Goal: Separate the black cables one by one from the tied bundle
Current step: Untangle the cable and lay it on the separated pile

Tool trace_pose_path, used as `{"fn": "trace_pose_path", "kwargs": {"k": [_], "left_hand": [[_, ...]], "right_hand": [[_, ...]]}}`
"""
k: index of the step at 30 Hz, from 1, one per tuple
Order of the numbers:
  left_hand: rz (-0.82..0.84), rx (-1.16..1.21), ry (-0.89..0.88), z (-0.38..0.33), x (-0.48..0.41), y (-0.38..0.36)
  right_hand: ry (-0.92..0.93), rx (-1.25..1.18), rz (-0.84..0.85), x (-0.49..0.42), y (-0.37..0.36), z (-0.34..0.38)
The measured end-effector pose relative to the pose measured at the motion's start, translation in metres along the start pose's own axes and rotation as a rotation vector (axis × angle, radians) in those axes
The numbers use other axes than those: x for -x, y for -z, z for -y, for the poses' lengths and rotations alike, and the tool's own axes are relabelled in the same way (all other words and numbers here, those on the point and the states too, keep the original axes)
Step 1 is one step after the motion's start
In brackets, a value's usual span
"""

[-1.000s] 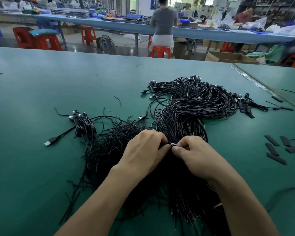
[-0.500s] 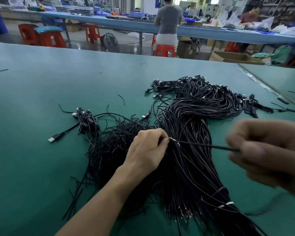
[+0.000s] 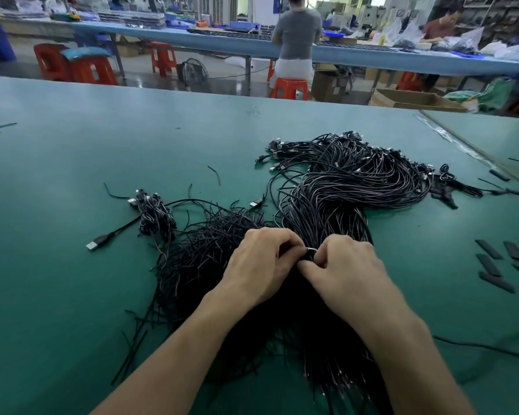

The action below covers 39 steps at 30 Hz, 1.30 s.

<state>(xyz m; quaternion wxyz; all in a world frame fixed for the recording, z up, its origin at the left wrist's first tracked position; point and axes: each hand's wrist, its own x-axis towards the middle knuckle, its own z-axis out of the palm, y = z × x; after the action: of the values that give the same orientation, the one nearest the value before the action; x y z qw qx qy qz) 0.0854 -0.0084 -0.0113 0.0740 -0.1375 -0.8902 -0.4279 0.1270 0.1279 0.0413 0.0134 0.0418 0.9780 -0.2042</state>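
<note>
With the left grip point(image 3: 264, 262) clamped on the tied bundle point(image 3: 327, 211) toward the table point(image 3: 102, 145)'s near edge, the right grip point(image 3: 345, 265), pinching one cable end point(image 3: 310, 249), should draw it straight out.

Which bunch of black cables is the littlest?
The coiled bunch on the left, with one USB plug trailing out of it. The long bundle in the middle is far bigger.

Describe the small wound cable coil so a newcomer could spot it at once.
On the green table, find the big black cable bundle. Left of it, past the loose-wire heap, sits a small coil. Unlike those, it is tightly wound, with a silver-tipped USB plug sticking out leftward.
</note>
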Motion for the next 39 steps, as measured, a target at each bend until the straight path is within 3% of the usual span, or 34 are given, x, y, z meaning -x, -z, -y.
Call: {"fn": "trace_pose_path", "kwargs": {"k": [4,9,15,17,20,22,24,27,32,39], "left_hand": [[-0.002,-0.006,-0.025,0.001,0.0,0.0],[0.003,-0.006,-0.012,0.001,0.001,-0.001],[-0.025,-0.057,-0.008,-0.001,0.003,-0.002],[-0.032,-0.054,-0.004,-0.001,0.002,-0.002],[-0.033,-0.054,-0.004,0.001,0.001,-0.002],[-0.038,-0.048,-0.015,0.001,0.001,-0.002],[-0.049,-0.047,-0.024,0.002,0.002,-0.003],[-0.05,-0.046,-0.002,0.002,0.001,-0.003],[-0.015,-0.026,0.031,0.003,0.0,-0.002],[-0.031,-0.028,0.016,0.003,0.001,-0.004]], "right_hand": [[-0.027,-0.108,-0.101,-0.002,-0.014,-0.002],[-0.085,-0.236,-0.09,-0.011,-0.011,-0.014],[-0.063,-0.11,-0.083,-0.007,-0.001,-0.016],[0.02,-0.113,0.073,-0.003,0.014,-0.014],[0.326,-0.149,0.538,0.012,0.044,-0.008],[0.43,-0.155,0.706,0.023,0.059,-0.004],[0.408,-0.058,0.616,0.026,0.061,-0.005],[0.211,0.049,0.373,0.017,0.047,-0.007],[-0.004,-0.031,0.083,0.006,0.005,0.004],[-0.078,-0.05,-0.03,0.003,-0.007,0.004]]}}
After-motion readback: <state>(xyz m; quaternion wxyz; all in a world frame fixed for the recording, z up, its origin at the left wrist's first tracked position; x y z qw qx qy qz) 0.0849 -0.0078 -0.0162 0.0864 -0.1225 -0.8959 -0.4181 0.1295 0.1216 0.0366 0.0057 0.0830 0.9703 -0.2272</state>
